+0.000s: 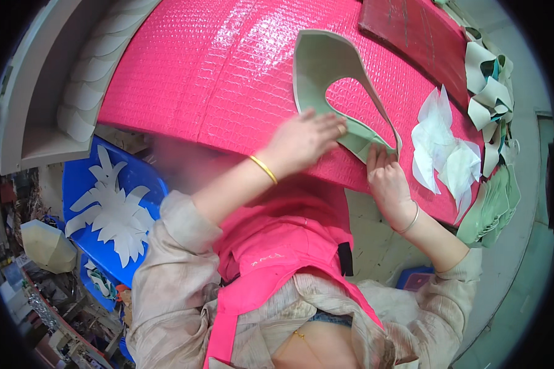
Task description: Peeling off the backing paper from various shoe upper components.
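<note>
A pale green curved piece of sheet material (311,71), shaped like a shoe upper with a large opening in its middle, stands partly raised on the pink table cover. My right hand (388,183) pinches its near right end between thumb and fingers. Stretched flat, the fingers of my left hand (308,142) lie across the near left edge of the piece, slightly blurred by motion. A folded strip along that near edge shows between my two hands.
White thin sheets (443,147) lie right of my right hand. Beyond is a dark red board (412,37). Green and white cut pieces (492,203) stack along the table's right edge. At left stand a grey rack (49,147) of white pieces and a blue chair (83,166) bearing white cutouts.
</note>
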Action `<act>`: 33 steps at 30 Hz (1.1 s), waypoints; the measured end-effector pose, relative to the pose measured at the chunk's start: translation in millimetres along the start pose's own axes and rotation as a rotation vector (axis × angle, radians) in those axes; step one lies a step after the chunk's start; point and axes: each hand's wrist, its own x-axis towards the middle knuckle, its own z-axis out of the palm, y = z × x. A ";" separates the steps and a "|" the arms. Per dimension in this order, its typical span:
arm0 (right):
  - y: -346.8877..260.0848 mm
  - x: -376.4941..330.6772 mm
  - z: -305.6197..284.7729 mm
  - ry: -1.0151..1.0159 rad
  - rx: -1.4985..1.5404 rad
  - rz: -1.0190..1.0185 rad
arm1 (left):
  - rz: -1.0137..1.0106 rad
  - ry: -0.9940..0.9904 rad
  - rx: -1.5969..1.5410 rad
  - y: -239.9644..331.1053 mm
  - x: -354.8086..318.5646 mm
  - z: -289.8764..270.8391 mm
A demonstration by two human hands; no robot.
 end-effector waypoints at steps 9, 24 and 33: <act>1.2 -2.0 -2.3 0.055 -0.011 0.086 | -0.045 -0.120 0.157 -32.3 -1.7 -20.1; 287.0 -234.4 132.3 0.557 0.242 1.291 | -0.487 -0.032 0.342 -27.7 -89.2 -57.5; 285.9 -329.4 359.5 0.110 0.794 1.267 | -0.597 0.046 0.454 -17.8 -80.7 -39.0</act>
